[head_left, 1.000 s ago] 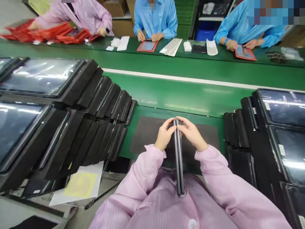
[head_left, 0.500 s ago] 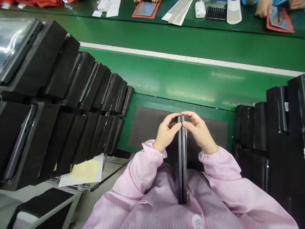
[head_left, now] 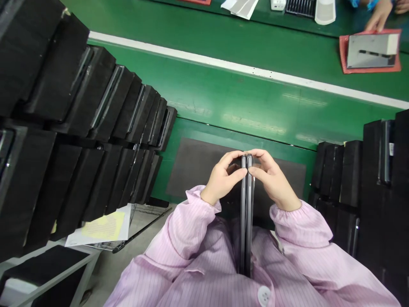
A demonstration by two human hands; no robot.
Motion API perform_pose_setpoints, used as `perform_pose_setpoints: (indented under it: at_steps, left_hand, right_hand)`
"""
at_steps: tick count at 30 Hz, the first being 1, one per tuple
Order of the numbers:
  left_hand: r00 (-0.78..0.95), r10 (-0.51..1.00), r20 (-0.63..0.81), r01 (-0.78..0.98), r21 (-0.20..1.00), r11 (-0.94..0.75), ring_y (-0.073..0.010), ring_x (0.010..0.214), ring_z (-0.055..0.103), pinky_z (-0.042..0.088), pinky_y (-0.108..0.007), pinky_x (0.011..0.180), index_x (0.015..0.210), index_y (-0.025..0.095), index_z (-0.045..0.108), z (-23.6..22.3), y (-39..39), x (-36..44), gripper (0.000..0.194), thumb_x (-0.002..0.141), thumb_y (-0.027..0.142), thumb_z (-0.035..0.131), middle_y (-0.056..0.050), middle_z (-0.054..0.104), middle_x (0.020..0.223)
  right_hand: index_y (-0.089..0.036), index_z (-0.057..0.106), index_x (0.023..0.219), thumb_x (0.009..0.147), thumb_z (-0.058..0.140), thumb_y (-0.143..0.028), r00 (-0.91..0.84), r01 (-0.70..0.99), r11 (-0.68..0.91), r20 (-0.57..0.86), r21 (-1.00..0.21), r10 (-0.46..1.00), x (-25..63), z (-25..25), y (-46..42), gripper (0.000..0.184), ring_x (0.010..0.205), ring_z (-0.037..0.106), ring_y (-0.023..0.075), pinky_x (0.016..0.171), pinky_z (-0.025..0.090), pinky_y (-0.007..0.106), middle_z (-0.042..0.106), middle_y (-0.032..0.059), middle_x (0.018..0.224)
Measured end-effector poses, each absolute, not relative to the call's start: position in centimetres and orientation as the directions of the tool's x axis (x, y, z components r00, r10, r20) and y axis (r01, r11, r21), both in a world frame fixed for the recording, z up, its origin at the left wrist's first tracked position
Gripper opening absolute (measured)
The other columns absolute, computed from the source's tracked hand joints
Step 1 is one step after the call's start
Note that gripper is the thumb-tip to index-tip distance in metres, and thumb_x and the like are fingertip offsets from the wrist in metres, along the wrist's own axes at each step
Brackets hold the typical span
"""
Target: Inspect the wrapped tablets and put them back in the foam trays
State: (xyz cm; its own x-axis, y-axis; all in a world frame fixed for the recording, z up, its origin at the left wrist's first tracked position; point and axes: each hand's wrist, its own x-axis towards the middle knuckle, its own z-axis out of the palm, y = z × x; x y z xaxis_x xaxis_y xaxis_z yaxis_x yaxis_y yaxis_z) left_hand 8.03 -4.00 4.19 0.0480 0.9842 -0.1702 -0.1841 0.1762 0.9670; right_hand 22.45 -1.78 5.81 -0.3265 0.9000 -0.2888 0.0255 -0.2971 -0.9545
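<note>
Two thin dark tablets stand on edge, face to face, in front of my pink striped coat. My left hand (head_left: 223, 175) is closed at the far end of the left tablet (head_left: 243, 213), thumb on its near edge and fingers over the top. Mirroring it, my right hand (head_left: 272, 179) grips the far end of the right tablet (head_left: 249, 213). Their edges lie close together, almost touching. Both broad faces are turned away from view. Beneath them is a dark grey mat (head_left: 191, 166) on the green bench.
Black foam racks (head_left: 105, 94) with slotted tablets rise on my left; more black racks (head_left: 351, 170) stand on my right. A paper sheet (head_left: 102, 226) lies low left. Across the green surface, a co-worker's hand (head_left: 380, 16) touches a red sleeve (head_left: 343, 53) bearing a grey-backed device.
My view has shifted slightly; both hands keep the same hold on the tablets. At the upper right, the co-worker's red sleeve has come forward onto the green surface, its device now showing a grey side.
</note>
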Motion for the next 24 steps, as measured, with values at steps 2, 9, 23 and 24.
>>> perform_pose_setpoints:
  at_steps: [2, 9, 23, 24]
  left_hand:
    - [0.099, 0.984, -0.149, -0.194, 0.967, 0.166, -0.0248, 0.109, 0.054, 0.048, -0.035, 0.089, 0.104, 0.019, 0.057, 4.1, -4.1, 7.7, 0.038, 0.069, 0.027, 0.066, -0.007, 0.055, 0.112]
    - [0.131, 0.988, -0.076, -0.125, 0.988, 0.092, -0.0241, 0.113, 0.052, 0.049, -0.033, 0.091, 0.113, 0.02, 0.056, 3.7, -4.3, 7.4, 0.042, 0.073, 0.026, 0.064, -0.009, 0.053, 0.12]
    - [0.208, 0.978, -0.024, -0.106, 0.993, 0.046, -0.0303, 0.126, 0.044, 0.043, -0.038, 0.1, 0.129, 0.021, 0.051, 2.9, -4.7, 6.7, 0.061, 0.073, 0.04, 0.068, -0.011, 0.045, 0.136]
    - [0.206, 0.978, -0.017, -0.106, 0.994, 0.04, -0.0305, 0.127, 0.043, 0.042, -0.039, 0.101, 0.13, 0.021, 0.05, 2.7, -4.7, 6.7, 0.062, 0.074, 0.041, 0.067, -0.011, 0.044, 0.137]
  right_hand:
    - [-0.027, 0.053, 0.104, 0.07, 0.063, -0.023, -0.366, 0.019, -0.309, -0.294, -0.951, 0.883, 22.7, 5.9, -1.9, 0.035, 0.066, 0.054, 0.0111, 0.057, 0.05, 0.025, 0.056, -0.0006, 0.102]
    - [-0.027, 0.052, 0.11, 0.07, 0.067, -0.026, -0.375, 0.072, -0.282, -0.288, -0.957, 0.881, 23.2, 6.0, -2.0, 0.043, 0.075, 0.057, 0.0143, 0.062, 0.052, 0.027, 0.055, 0.0025, 0.109]
    - [-0.031, 0.043, 0.134, 0.073, 0.067, -0.031, -0.456, 0.142, -0.243, -0.282, -0.959, 0.844, 23.6, 5.8, -2.6, 0.066, 0.086, 0.056, 0.0157, 0.074, 0.053, 0.031, 0.044, 0.005, 0.132]
    - [-0.03, 0.042, 0.135, 0.073, 0.066, -0.03, -0.453, 0.149, -0.237, -0.279, -0.96, 0.847, 23.6, 5.9, -2.6, 0.067, 0.085, 0.056, 0.0155, 0.074, 0.053, 0.031, 0.043, 0.0054, 0.132]
